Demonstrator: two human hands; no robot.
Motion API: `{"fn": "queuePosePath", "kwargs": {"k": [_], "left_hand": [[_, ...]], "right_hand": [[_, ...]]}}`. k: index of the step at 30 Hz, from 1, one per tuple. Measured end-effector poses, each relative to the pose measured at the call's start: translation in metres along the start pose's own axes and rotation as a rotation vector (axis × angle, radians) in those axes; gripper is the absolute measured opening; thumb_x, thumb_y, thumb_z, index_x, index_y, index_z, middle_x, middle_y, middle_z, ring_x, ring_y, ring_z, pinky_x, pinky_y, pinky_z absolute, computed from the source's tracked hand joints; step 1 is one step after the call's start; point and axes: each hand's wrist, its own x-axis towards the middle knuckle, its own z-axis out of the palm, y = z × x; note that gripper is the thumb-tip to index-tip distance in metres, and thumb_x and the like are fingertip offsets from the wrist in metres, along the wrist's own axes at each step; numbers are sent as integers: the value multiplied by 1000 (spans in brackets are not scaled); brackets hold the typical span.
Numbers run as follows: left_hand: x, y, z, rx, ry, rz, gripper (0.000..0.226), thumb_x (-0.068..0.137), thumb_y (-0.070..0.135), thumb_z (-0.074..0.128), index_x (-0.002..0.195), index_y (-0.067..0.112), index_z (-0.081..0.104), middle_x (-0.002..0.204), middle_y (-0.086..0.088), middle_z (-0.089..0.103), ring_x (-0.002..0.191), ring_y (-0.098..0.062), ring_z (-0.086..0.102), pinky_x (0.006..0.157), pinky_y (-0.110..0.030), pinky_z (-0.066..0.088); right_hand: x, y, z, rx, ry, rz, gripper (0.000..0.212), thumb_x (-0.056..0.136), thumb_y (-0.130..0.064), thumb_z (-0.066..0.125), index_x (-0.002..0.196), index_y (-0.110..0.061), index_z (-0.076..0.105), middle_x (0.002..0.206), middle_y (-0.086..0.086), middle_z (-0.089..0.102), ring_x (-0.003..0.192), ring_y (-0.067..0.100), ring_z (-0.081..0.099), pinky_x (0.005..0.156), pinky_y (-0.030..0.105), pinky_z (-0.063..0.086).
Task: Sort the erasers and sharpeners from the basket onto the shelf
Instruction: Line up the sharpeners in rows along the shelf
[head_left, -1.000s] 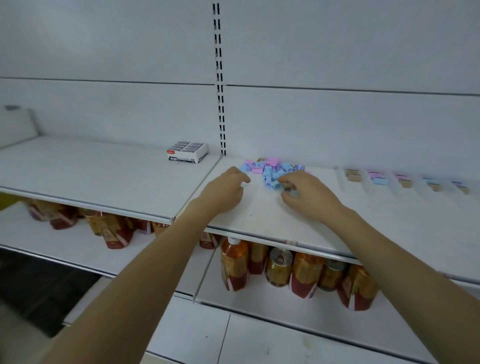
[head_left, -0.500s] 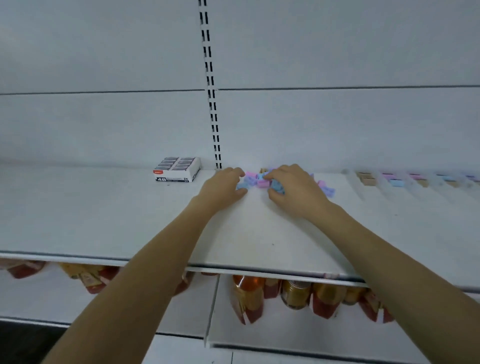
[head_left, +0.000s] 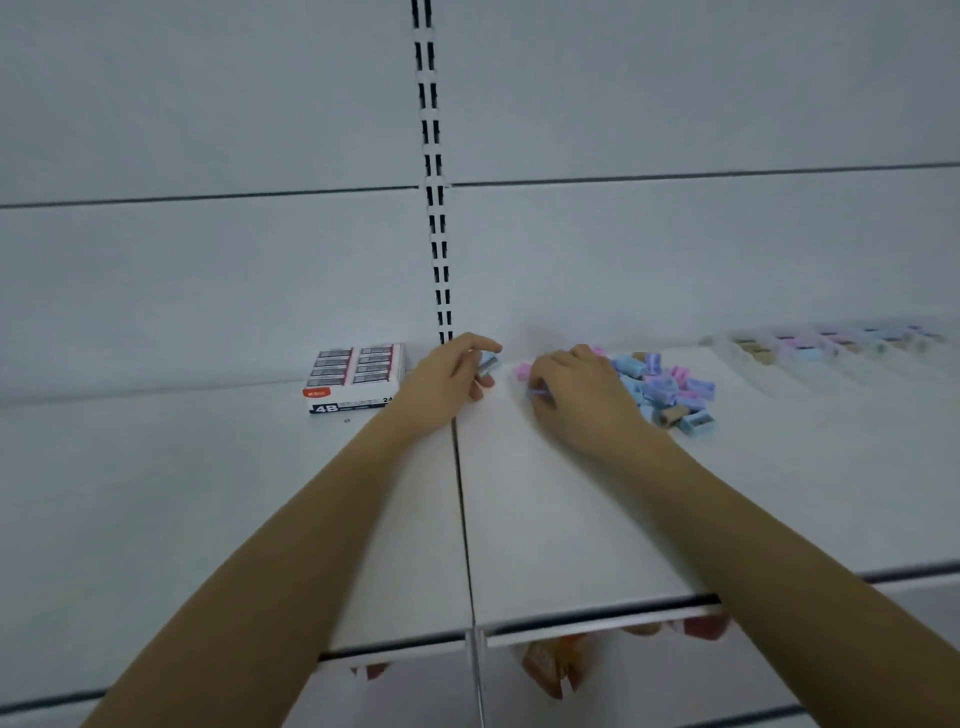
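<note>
Shelf (head_left: 571, 519) first: white, two boards butted at a seam that runs between your forearms. Everything you are sorting sits at the back edge, against the wall panel. The basket is not in view, so you can't read from here what's left in it.

Your left hand (head_left: 447, 382) is at the back of the seam, thumb and fingers curled round one blue sharpener (head_left: 488, 364), just off the surface. Your right hand (head_left: 571, 400) is knuckles-up just beside it, fingertips pinching a small lilac piece (head_left: 540, 395) down on the board. It's blurred, so eraser or sharpener is not readable.

Box (head_left: 356, 376) of 4B erasers: left board, flat, touching or almost touching your left wrist. It looks placed.

Pile (head_left: 670, 387): loose heap of blue, pink, lilac and tan pieces right of your right hand and touching it, unsorted and lying every way.

Row (head_left: 831, 345): far right at the back, small pieces lined up in separate slots. That part looks done, though blur hides the count.

One pink piece (head_left: 522, 371) lies alone between your hands.

Progress, my read: early to middle. Erasers are set and one row is built, but the bulk is in that heap — you're pulling singles from its left edge. Left to do: clear the heap, then whatever the basket holds.

Packets (head_left: 550, 665) on the lower shelf are not part of this job.
</note>
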Motion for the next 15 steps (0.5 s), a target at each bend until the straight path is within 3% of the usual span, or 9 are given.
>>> {"fn": "queuePosePath", "kwargs": {"k": [4, 6, 10, 13, 15], "left_hand": [[4, 3, 8, -134, -38, -12, 27, 98, 4, 31, 114, 9, 53, 81, -2, 60, 51, 6, 54, 60, -8, 46], [4, 3, 10, -176, -41, -30, 28, 97, 1, 30, 111, 9, 53, 88, -7, 61, 56, 5, 59, 62, -7, 48], [-2, 4, 8, -277, -6, -78, 20, 96, 1, 33, 102, 13, 49, 100, -13, 57, 59, 0, 64, 64, -11, 49], [-3, 5, 6, -356, 31, -96, 12, 96, 5, 41, 91, 16, 44, 106, -14, 55, 59, -2, 64, 64, -14, 50], [-3, 7, 5, -381, 55, -91, 14, 96, 6, 44, 88, 17, 42, 106, -16, 55, 65, -9, 64, 66, -17, 52]], "right_hand": [[-10, -1, 2, 132, 89, -94, 8, 78, -5, 55, 85, -4, 59, 87, 16, 63, 88, 33, 54, 72, 38, 41], [-16, -4, 1, 147, 128, -112, 15, 78, -4, 58, 92, -5, 60, 88, 13, 63, 86, 30, 55, 68, 34, 43], [-19, -9, -3, 269, 162, -65, 41, 83, -3, 52, 122, -12, 51, 110, 5, 56, 95, 20, 54, 75, 36, 46], [-16, -8, -2, 315, 183, -46, 48, 82, 4, 48, 129, -9, 47, 113, 9, 50, 94, 20, 52, 77, 35, 46], [-14, -4, -2, 331, 205, -21, 50, 82, 8, 47, 129, -7, 46, 115, 12, 49, 95, 17, 51, 76, 25, 41]]}}
